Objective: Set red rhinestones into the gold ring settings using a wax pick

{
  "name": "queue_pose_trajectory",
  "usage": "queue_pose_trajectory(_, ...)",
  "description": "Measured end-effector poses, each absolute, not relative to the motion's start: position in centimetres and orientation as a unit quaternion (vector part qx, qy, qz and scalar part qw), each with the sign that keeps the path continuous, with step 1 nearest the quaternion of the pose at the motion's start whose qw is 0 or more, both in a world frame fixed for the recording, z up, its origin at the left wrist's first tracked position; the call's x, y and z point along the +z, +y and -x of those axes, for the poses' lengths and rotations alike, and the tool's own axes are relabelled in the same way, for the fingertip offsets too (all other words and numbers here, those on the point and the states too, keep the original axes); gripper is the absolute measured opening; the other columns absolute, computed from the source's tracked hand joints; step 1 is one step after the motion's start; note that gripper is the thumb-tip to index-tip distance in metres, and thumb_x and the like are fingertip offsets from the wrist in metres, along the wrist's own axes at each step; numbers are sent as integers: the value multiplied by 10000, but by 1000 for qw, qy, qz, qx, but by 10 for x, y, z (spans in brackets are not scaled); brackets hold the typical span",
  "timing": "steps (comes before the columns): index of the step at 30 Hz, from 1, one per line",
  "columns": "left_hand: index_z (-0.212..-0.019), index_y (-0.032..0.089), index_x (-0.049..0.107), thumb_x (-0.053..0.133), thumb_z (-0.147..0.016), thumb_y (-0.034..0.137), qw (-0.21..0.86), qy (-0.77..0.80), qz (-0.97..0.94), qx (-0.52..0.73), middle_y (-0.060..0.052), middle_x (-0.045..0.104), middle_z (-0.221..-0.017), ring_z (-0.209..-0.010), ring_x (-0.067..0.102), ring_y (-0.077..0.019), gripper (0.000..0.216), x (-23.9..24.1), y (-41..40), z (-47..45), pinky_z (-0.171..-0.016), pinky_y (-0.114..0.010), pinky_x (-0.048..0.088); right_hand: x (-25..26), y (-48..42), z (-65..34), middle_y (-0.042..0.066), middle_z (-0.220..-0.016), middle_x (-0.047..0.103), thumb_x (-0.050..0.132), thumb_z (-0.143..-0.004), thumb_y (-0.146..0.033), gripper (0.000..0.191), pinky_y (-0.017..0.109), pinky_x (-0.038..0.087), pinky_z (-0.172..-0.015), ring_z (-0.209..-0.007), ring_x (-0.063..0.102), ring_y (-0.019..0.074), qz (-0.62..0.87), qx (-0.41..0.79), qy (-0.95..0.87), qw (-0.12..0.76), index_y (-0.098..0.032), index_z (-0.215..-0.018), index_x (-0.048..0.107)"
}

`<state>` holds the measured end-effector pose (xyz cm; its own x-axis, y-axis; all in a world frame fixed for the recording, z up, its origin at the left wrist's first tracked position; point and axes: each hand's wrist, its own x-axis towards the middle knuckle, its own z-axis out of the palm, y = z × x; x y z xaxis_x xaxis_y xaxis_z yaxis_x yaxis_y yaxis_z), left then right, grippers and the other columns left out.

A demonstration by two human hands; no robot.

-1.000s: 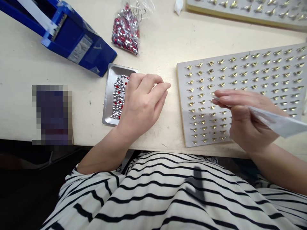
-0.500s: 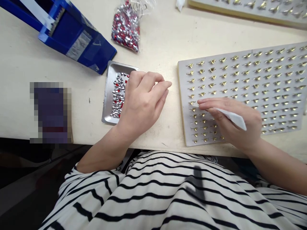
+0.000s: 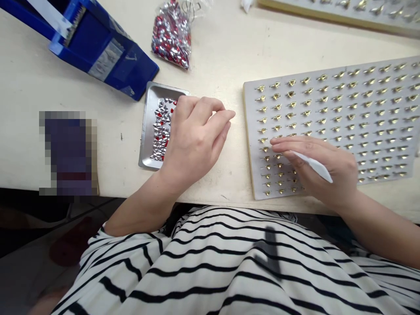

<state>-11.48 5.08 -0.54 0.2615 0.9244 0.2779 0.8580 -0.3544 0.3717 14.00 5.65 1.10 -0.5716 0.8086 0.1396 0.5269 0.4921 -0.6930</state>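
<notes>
My right hand (image 3: 323,170) is closed round a slim white plastic stick (image 3: 313,166) with a broad flat end. Its fingertips are over the left part of a pale foam board (image 3: 251,153), where gold-coloured rings with triangular heads (image 3: 277,117) stand in rows. My left hand (image 3: 198,135) hovers or rests beside a shallow metal tray (image 3: 147,127), covering its right side. The fingers of that hand are bent and drawn together; whether anything is between them is hidden. Small silver and red faceted stones (image 3: 160,135) lie in the tray.
Behind the tray lies a clear bag of red and silver stones (image 3: 172,37). A blue tape dispenser (image 3: 108,52) stands at the back left, with a blurred-out dark object (image 3: 70,153) nearer the front edge. Another ring board (image 3: 321,15) is at the back right.
The white stick has tilted slightly in my right hand. My left hand has barely moved, and the view has shifted a little.
</notes>
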Motion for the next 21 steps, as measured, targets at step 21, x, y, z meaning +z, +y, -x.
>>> queue_pose_trajectory(21, -1097, 262, 582, 467, -933, 234, 68, 554, -796, 233, -30, 603, -1098, -1022, 462, -236, 202, -8, 51, 115, -894, -436, 395, 13, 37, -144, -10, -1057, 673, 572, -787, -107, 330, 314, 578, -895, -1006, 646, 153, 433, 295, -800, 292, -265, -1065, 654)
